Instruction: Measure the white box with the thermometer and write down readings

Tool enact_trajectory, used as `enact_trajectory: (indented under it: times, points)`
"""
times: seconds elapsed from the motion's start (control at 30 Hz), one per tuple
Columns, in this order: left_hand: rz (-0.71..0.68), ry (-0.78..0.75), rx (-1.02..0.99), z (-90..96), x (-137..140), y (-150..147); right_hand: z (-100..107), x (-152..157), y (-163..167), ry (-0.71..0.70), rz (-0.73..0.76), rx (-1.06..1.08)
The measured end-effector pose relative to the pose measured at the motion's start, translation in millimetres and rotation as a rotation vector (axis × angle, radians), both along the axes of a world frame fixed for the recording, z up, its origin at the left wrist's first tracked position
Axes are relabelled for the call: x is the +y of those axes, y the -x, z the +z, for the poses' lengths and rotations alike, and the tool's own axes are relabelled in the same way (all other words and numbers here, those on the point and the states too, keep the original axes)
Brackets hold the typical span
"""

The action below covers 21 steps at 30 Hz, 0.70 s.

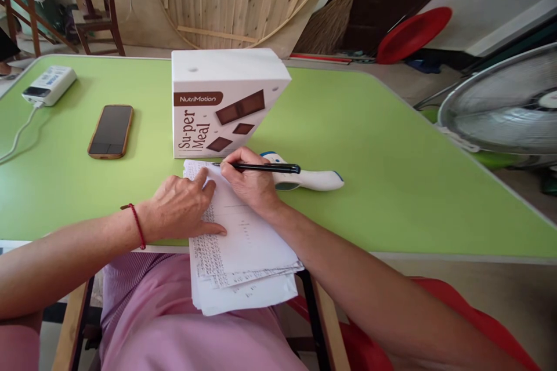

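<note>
A stack of white paper sheets [261, 243] lies at the table's near edge, its lower end hanging over. Handwriting runs down the left side of the top sheets. My left hand [180, 206], with a red cord at the wrist, rests on the stack with its fingers spread. My right hand [250, 182] grips a black pen [278, 168], its tip at the upper part of the paper. Just beyond the sheets stands a white box [226, 104] labelled "Su-per Meal". Partly behind my right hand lies a white and blue handheld device [319, 179], which looks like a thermometer.
On the green table [369, 203] a phone [111, 130] lies to the left. A white power bank [50, 86] with a cable sits at the far left. A large fan [505, 101] stands off the right edge. Wooden chair [96, 17] and straw broom [335, 14] are beyond.
</note>
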<state>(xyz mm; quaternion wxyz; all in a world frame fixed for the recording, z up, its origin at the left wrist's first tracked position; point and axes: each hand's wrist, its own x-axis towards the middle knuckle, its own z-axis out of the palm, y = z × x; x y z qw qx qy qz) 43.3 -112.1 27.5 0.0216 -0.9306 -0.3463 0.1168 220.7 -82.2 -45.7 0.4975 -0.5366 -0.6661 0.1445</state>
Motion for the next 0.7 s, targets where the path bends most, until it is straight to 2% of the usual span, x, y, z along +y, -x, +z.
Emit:
enact_trajectory:
  times: [0.37, 0.57, 0.7]
  points:
    - [-0.008, -0.01, -0.008, -0.5, 0.0, 1.4, 0.3, -0.6, 1.0, 0.005, 0.016, 0.021]
    - [-0.006, -0.01, -0.006, -0.9, 0.1, 1.7, 1.3, -1.2, 0.4, -0.035, -0.019, 0.02]
    - [0.002, 0.004, 0.013, -0.5, 0.5, 0.4, 2.6, -1.3, 0.6, -0.007, -0.056, 0.028]
